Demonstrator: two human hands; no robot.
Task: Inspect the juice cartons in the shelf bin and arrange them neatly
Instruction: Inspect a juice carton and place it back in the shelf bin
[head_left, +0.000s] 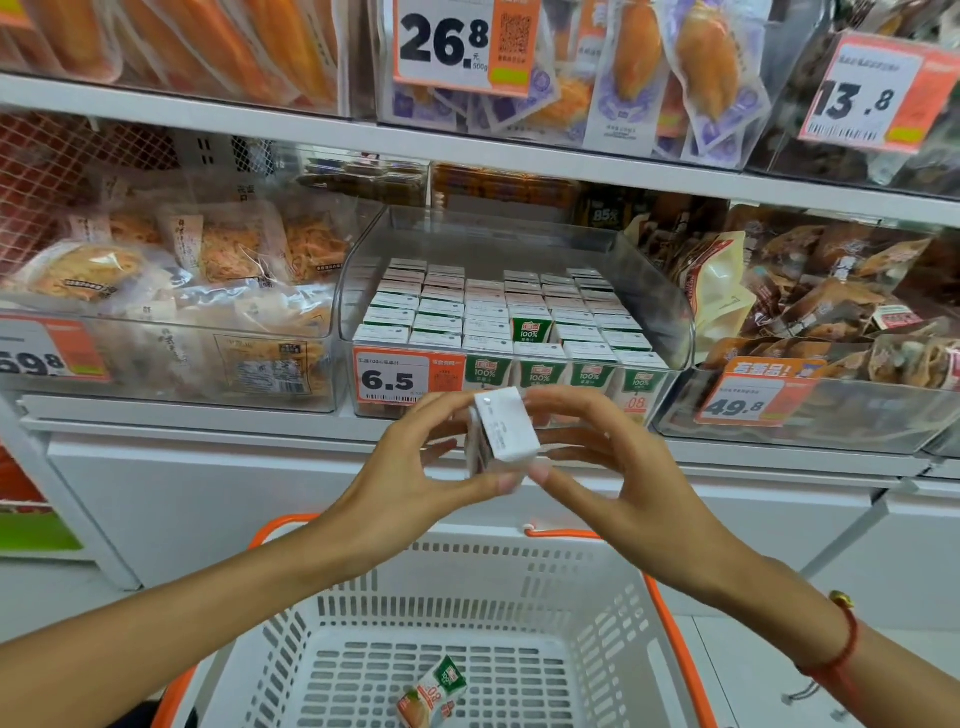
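A white basket (519, 587) sits nearest, one carton (434, 693) lying inside. Above it, the left hand (415, 457) and right hand (597, 457) pinch a juice carton (503, 428) between fingertips, before the clear shelf bin (660, 306) packed with upright cartons (498, 317).

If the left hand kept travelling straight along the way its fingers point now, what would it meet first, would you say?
The left hand points right, and its fingers already grip the held carton. Just past the carton come the fingertips of the right hand, gripping the other side. Depth beyond is unclear.
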